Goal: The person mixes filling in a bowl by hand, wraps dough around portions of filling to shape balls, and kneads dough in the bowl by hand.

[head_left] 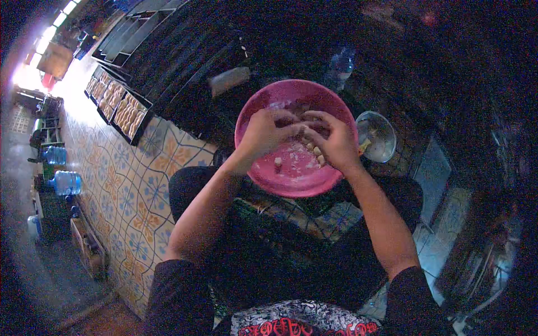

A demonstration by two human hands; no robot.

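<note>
A pink basin (297,187) rests at my lap, between my knees. Over its middle, my left hand (269,131) and my right hand (330,140) meet with fingers bent and fingertips together. Whatever they pinch is too small and blurred to name. Pale clove-like pieces (318,152), perhaps garlic, show beside my right hand. Another small pale piece (278,161) lies on the basin's floor, among whitish flakes. Part of the basin's far side is hidden behind my fingers.
Right of the basin stands a metal bowl (386,131), with a yellow thing (365,147) near its edge. Trays of bread rolls (129,115) lie on the patterned tile floor (145,196) at left. Blue water jugs (67,182) stand farther left. Dark racks (185,67) fill the back.
</note>
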